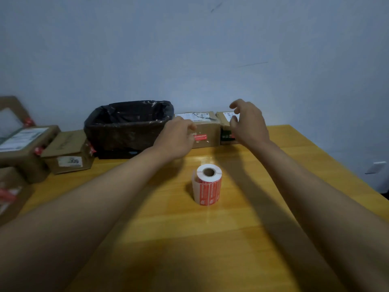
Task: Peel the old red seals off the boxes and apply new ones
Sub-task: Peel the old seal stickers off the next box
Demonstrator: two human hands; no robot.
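A yellow wooden table [242, 239] stands against a pale blue-grey wall [189, 49] and fills the lower view. At its far edge, left of centre, sits a bin lined with a black plastic bag [128, 123]. Along the left edge lie several cardboard boxes: a large box [23, 148] with a white shipping label, and just right of it a smaller box [68, 153] touching the bin, with red seals crumpled at its corners. Right of the bin, against the wall, two more boxes stand side by side: the middle box [205, 128] bears a red seal [200, 137] on its front face, and the right box [226, 127] is partly hidden. The left hand [177, 140] reaches to the middle box, fingers curled at its front left edge beside the seal; whether it grips is unclear. The right hand [248, 123] hovers at the right box, fingers spread and bent, holding nothing. Nearer, mid-table, stands an upright roll of red seal labels [208, 184], apart from both hands.
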